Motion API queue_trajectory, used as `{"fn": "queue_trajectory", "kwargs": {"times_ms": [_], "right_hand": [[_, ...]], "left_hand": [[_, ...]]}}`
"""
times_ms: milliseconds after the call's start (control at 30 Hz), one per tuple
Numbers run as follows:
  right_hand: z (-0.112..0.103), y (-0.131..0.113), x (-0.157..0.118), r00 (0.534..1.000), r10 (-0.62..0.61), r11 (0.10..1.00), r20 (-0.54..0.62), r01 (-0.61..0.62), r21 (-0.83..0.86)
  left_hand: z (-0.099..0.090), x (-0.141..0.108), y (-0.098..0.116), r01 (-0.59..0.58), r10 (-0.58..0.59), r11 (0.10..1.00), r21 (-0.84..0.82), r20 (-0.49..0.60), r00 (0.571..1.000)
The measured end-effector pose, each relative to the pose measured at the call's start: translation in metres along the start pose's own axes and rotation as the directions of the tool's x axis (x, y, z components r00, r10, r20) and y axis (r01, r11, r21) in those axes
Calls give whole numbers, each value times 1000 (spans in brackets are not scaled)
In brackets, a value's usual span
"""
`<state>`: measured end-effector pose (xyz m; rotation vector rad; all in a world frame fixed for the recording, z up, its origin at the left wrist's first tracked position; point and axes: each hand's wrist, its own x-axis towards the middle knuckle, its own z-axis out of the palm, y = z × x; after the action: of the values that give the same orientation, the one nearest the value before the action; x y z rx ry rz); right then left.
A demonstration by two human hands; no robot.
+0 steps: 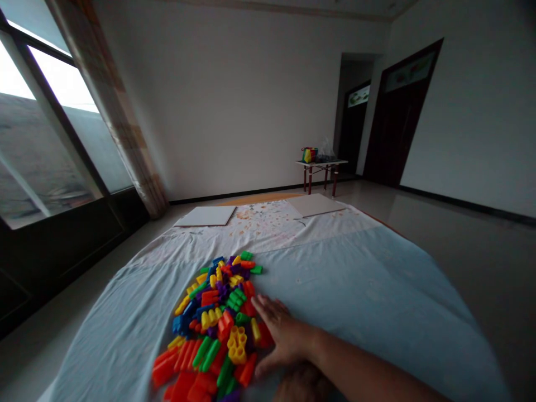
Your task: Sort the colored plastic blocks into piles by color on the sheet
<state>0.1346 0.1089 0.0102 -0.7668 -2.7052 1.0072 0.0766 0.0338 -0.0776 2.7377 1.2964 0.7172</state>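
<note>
At the near part of the table lies a long heap of plastic building pieces (211,324) in red, orange, yellow, green, blue and purple, many shaped like joined tubes. My right hand (282,335) rests along the heap's right edge, fingers spread, thumb apart and lower. Its fingertips touch or nearly touch red pieces (250,307); nothing is gripped. A yellow tube cluster (237,345) lies just left of the thumb. Below my right wrist is a blurred brown shape (304,384), cut off by the bottom edge; it may be my left hand, but no fingers can be made out.
A pale blue cloth (355,290) covers the table, with a flowered white part (259,223) farther off. Two flat boards lie there, one white (206,216), one beige (316,205). Beyond stands a small table (322,163) bearing a colourful bag (310,154) and a clear plastic bag (326,151).
</note>
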Motion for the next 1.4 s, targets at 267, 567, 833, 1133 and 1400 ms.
{"fn": "queue_trajectory", "kwargs": {"times_ms": [267,567,833,1133,1400], "right_hand": [[-6,32,-45,928,118,993,-352,-119,18],[12,100,-81,708,8,973,-707,-170,-159],[7,102,-75,704,-12,978,-710,-140,-156],[7,96,-73,677,-46,983,-735,-100,-153],[5,94,-80,706,-13,979,-708,-137,-154]], "left_hand": [[0,6,7,3,0,998,66,-46,999],[-28,3,8,-175,173,984,41,36,984],[-143,9,-42,701,-686,698,144,-146,713],[-151,24,-102,847,-853,505,168,-51,519],[-158,25,-98,795,-801,585,157,-38,597]]}}
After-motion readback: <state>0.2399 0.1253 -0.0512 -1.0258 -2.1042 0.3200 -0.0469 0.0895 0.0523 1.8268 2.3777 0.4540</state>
